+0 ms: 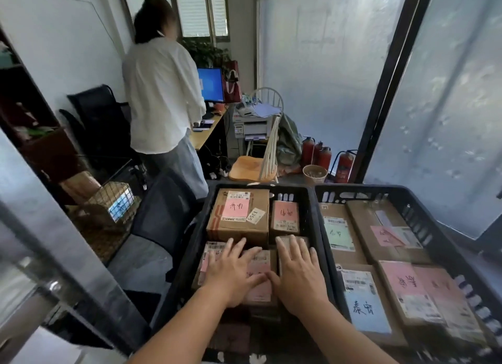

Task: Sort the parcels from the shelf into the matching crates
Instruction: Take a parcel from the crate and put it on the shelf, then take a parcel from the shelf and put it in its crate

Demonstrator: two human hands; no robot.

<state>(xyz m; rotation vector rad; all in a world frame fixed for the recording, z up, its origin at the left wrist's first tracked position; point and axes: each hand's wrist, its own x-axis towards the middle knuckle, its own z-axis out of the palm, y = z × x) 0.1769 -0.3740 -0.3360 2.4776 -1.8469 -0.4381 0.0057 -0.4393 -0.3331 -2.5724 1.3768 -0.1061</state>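
Inside the left crate (190,244), the left hand (231,274) and, right of it, the right hand (296,276) lie flat, fingers spread, on pink-labelled parcels (258,279), gripping nothing. Judged: settling a placed parcel; next, fetching another from the shelf.

Under my left grip (233,274) and right grip (297,278) I see matt brown cardboard parcels (260,279) with pink paper labels, slightly glossy where white printed stickers sit. Just beyond my fingers, a bigger cardboard box (239,217) carries tan tape with a dull sheen. Around both grips runs a black plastic crate (309,217), matt, with slotted walls. To the right of my right grip, a second black plastic crate (407,197) holds cardboard boxes bearing pink, green and blue paper sheets (365,309). Left of my left grip, a chair (163,214) shows dark mesh cloth.
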